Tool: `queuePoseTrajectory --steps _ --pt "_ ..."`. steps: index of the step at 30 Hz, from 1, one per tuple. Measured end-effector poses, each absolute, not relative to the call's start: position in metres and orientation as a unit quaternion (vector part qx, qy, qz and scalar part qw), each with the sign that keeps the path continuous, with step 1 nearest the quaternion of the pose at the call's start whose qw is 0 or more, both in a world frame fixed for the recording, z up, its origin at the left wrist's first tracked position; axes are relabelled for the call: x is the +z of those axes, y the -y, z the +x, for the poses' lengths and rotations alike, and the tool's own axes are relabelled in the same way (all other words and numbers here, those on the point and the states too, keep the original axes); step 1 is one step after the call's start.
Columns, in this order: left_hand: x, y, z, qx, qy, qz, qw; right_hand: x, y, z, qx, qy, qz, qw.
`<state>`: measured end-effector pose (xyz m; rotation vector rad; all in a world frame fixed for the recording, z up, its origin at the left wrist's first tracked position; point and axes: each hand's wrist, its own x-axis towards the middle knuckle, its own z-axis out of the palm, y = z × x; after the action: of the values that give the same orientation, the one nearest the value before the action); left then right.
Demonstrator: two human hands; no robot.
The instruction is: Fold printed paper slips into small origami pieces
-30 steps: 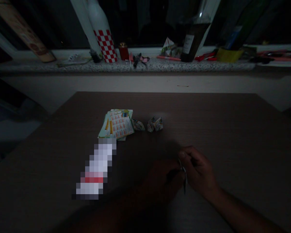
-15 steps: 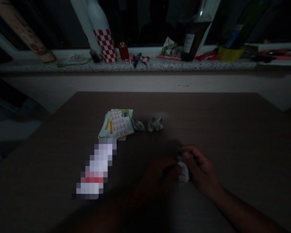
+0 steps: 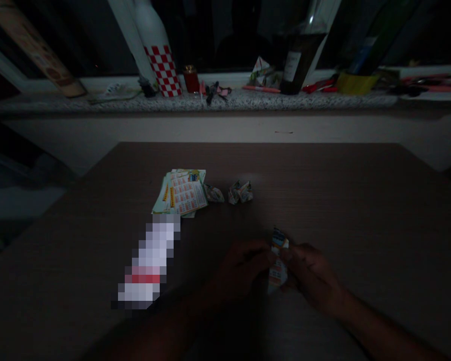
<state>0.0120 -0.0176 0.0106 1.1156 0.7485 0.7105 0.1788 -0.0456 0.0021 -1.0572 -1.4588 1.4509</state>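
Between my hands is a small folded paper slip (image 3: 278, 271), printed with rows and a dark-and-yellow top end. My left hand (image 3: 248, 263) grips its left edge with thumb and fingers, deep in shadow. On the right edge, my right hand (image 3: 310, 273) pinches the same slip, thumb on its face. Farther back lie a folded paper piece (image 3: 214, 193) and a pair of small folded paper pieces (image 3: 240, 192) side by side. A stack of printed paper sheets (image 3: 188, 194) touches or nearly touches the single piece on its left.
A bright, pixelated oblong item (image 3: 154, 260) lies left of my hands on the wooden table (image 3: 342, 190). Behind, the stone windowsill (image 3: 195, 106) carries a red-and-white checkered bottle (image 3: 164, 65), a small red jar (image 3: 191, 80), a dark bottle (image 3: 296, 65) and a yellow container (image 3: 357, 83).
The slip has shifted slightly left and tilted, and more of its printed face shows. My right fingers have moved down from its top end to its side.
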Motion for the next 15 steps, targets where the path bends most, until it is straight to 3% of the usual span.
queuePoseTrajectory --steps 8,12,15 --pt "0.011 0.013 0.012 0.338 -0.351 0.433 0.758 0.005 0.042 0.181 0.507 0.631 -0.403 0.426" --pt "0.014 0.007 0.008 0.293 -0.325 0.381 0.814 0.009 0.036 0.188 0.343 0.667 -0.43 0.502" --pt "0.021 0.003 0.002 0.24 -0.307 0.421 0.819 0.014 0.031 0.191 0.256 0.737 -0.397 0.484"
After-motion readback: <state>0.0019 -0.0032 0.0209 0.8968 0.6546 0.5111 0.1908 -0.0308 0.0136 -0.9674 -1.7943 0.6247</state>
